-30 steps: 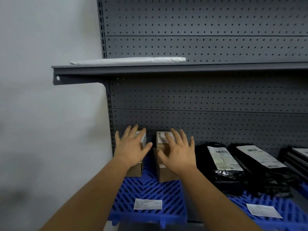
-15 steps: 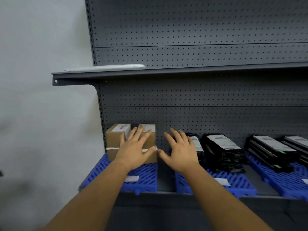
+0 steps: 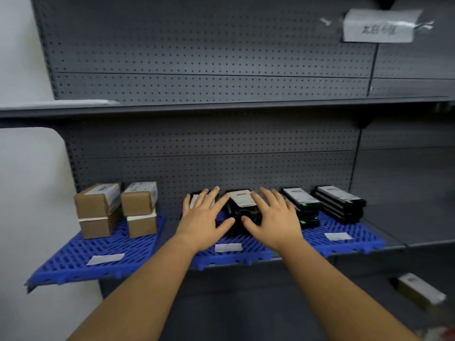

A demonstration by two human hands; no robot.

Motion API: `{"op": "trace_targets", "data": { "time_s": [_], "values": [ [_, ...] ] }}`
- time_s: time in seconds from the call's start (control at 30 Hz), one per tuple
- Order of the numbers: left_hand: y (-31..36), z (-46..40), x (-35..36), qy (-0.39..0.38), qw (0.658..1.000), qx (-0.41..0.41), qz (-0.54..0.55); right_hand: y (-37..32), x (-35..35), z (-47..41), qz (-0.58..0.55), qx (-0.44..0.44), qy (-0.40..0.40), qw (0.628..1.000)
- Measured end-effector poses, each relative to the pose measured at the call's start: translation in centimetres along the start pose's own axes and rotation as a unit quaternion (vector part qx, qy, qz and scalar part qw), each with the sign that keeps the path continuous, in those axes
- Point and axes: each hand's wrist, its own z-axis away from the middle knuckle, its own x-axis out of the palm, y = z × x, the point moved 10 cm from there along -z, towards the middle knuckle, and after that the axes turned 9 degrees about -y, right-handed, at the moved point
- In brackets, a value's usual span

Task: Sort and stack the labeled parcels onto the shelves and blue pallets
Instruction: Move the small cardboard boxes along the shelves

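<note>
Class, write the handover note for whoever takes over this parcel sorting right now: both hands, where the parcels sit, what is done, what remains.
Left hand and right hand: open, fingers spread, no grip on anything, in front of the black bagged parcels on the middle blue pallet.
Done: cardboard boxes in two stacks on the left blue pallet; flat black parcels stacked on the right blue pallet.
Left: tidy the middle stack. A boxed parcel lies lower right, possibly unsorted.

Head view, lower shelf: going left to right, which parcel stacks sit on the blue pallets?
Two-high brown cardboard box stack → second brown cardboard box stack → black poly-bag parcels with white label between both hands → black flat-box stack → second black flat-box stack.
</note>
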Motion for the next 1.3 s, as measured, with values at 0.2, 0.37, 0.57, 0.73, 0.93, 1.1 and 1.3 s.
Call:
{"op": "trace_targets", "data": {
  "time_s": [0.2, 0.37, 0.57, 0.73, 0.93, 1.1, 1.3],
  "values": [
    [7.9, -5.3, 2.4, -0.007, 0.998, 0.058, 0.026, 8.6, -1.4, 1.3, 0.037, 0.058, 0.012, 0.998],
    [14.7, -10.7, 4.4, -0.013, 0.993, 0.110, 0.041, 16.2, -2.2, 2.3, 0.061, 0.113, 0.013, 0.992],
    [23.0, -15.4, 6.5, -0.014, 0.981, 0.181, 0.069, 24.0, -3.1, 3.5, 0.081, 0.162, 0.018, 0.983],
    [28.7, -17.4, 8.0, -0.014, 0.977, 0.204, 0.063, 29.9, -3.9, 4.9, 0.083, 0.183, 0.028, 0.979],
    [35.1, -18.8, 7.9, -0.011, 0.979, 0.194, 0.061, 36.4, -5.5, 6.3, 0.079, 0.179, 0.019, 0.980],
    [40.3, -18.8, 8.2, -0.014, 0.985, 0.162, 0.065, 41.0, -7.5, 7.8, 0.070, 0.148, 0.020, 0.986],
    [46.5, -18.8, 9.2, -0.020, 0.988, 0.142, 0.059, 47.0, -8.5, 10.4, 0.064, 0.136, 0.012, 0.988]
  ]
}}
